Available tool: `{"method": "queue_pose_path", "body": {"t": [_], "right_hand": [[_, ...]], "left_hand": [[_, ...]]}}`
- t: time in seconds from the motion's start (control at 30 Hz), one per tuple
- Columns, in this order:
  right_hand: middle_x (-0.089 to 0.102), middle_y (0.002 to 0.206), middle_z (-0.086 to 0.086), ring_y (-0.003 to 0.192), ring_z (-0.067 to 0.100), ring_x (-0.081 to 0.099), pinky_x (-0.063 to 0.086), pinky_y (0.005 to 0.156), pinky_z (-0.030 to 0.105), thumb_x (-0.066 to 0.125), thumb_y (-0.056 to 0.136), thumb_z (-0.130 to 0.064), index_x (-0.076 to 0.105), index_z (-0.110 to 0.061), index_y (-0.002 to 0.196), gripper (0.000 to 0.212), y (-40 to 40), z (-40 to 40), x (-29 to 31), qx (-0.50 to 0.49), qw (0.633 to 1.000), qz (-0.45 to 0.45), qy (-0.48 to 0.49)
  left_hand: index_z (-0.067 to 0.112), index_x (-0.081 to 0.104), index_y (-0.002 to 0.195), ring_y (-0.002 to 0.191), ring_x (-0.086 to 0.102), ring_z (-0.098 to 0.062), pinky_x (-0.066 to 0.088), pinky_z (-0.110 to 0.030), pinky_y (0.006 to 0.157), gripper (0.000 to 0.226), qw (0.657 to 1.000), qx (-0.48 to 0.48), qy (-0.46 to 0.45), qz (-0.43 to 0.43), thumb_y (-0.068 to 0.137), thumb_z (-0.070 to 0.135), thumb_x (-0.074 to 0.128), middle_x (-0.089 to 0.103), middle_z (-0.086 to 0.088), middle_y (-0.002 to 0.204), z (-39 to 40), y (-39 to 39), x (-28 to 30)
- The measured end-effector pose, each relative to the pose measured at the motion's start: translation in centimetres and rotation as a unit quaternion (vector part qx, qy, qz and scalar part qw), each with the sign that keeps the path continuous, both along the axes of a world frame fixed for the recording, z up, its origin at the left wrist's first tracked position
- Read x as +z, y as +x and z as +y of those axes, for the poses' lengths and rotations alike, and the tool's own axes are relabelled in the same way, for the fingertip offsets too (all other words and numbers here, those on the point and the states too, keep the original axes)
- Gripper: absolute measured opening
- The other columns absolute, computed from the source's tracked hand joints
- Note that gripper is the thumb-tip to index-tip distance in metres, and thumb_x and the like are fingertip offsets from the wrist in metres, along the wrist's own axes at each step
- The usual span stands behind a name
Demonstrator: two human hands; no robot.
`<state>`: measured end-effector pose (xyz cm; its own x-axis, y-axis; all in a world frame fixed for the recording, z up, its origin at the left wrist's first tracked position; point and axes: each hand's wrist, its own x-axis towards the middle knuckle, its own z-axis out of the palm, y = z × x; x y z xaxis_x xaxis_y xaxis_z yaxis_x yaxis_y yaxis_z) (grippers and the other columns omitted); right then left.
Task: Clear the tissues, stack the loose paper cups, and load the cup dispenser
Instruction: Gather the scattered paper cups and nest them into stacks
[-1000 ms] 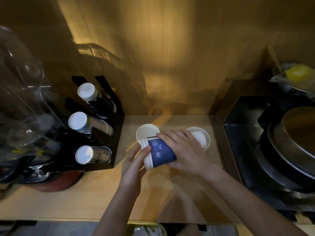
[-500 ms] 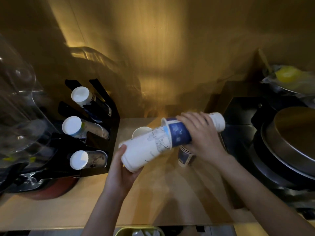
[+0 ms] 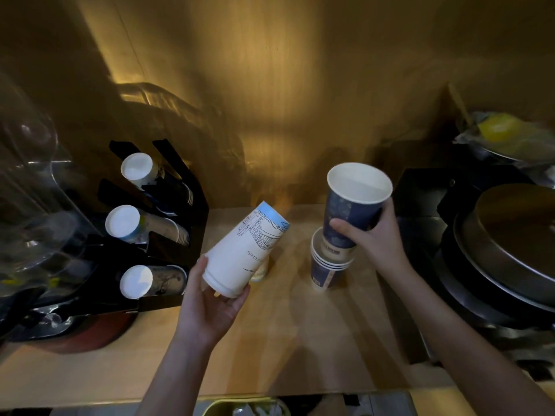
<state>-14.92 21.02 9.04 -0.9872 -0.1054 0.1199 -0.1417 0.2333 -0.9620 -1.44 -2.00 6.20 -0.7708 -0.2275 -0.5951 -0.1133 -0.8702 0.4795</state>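
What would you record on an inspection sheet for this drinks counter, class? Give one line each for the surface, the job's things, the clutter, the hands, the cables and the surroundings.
Surface: pale wooden counter, dimly lit, mostly bare.
Job's things: black cup dispenser on the left, a cup stack in each of three slots; stack of blue cups standing on the counter; no tissues on the counter.
Clutter: a small cup partly hidden behind the white cup.
Hands: left hand holds a white cup upside down, tilted; right hand holds a blue cup, mouth up, above the blue stack.
Cables: nothing seen.
Surroundings: clear domed cover far left; metal pans right.
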Motion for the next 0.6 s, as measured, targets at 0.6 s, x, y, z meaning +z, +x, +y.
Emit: {"method": "queue_pose_path", "body": {"t": [0.6], "right_hand": [[0.040,0.140,0.005,0.129,0.024,0.034,0.032,0.101,0.035,0.073,0.060,-0.058,0.031,-0.019,0.135,0.095,0.7,1.6,-5.4,0.087,0.943,0.021,0.320]], "left_hand": [[0.021,0.059,0.098,0.081,0.067,-0.022,0.058,-0.032,0.064,0.020,0.999,-0.012,-0.045,-0.014,0.085,0.035,0.055,0.071,-0.005,0.085,1.2,0.0,0.5]]}}
